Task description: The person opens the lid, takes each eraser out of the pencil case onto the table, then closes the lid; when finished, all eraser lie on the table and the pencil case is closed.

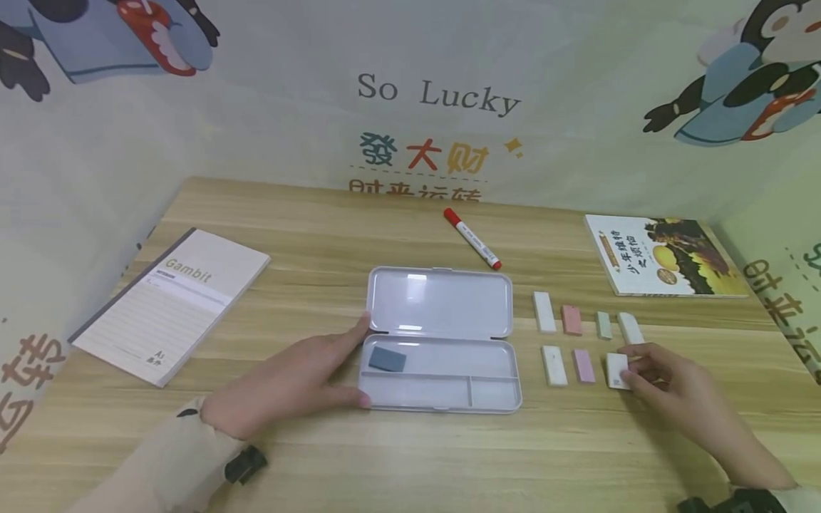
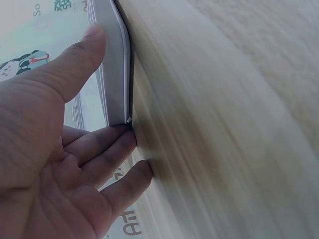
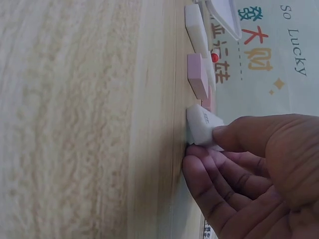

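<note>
A person's left hand rests against the left end of an open pencil case on a wooden desk, thumb at the hinge, straight fingers pressed along the tray's edge. A grey eraser lies in the tray's upper left compartment. Right of the case, the right hand pinches a white eraser between thumb and fingers, the piece tilted up off the desk. It belongs to two rows of erasers just right of the case: white, salmon, green and white behind; white and pink in front. Behind the case lies a red marker, to its left a notebook, to its far right a picture book.
</note>
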`<state>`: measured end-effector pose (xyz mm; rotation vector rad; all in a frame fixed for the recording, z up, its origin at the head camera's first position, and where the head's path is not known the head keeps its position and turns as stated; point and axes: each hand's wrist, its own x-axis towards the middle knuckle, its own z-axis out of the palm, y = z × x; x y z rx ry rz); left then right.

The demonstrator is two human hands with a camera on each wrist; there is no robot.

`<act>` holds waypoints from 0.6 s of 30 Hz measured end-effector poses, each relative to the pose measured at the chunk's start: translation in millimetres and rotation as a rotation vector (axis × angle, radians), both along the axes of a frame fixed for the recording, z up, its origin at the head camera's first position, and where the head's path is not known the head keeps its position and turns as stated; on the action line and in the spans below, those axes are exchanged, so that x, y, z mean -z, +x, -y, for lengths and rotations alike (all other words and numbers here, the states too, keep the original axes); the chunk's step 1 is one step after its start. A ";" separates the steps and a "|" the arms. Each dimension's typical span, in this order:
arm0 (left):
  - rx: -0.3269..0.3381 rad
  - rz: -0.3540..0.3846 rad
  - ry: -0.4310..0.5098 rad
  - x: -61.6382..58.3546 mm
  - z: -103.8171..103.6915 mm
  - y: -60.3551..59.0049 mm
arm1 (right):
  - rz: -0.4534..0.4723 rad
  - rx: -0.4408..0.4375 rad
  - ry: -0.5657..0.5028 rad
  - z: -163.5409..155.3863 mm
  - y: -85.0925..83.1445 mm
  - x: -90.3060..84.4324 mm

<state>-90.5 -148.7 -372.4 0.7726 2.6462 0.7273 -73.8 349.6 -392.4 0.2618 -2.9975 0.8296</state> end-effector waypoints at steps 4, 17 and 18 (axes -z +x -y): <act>0.001 -0.003 0.000 -0.7 -0.3 0.4 | 0.040 0.015 0.021 -0.4 -2.3 0.3; 0.000 0.015 0.003 -2.2 -0.7 0.0 | 0.059 0.018 0.064 2.9 -4.5 0.0; -0.002 0.014 0.002 -2.3 -0.6 0.1 | 0.067 0.020 0.068 3.5 -4.8 -0.6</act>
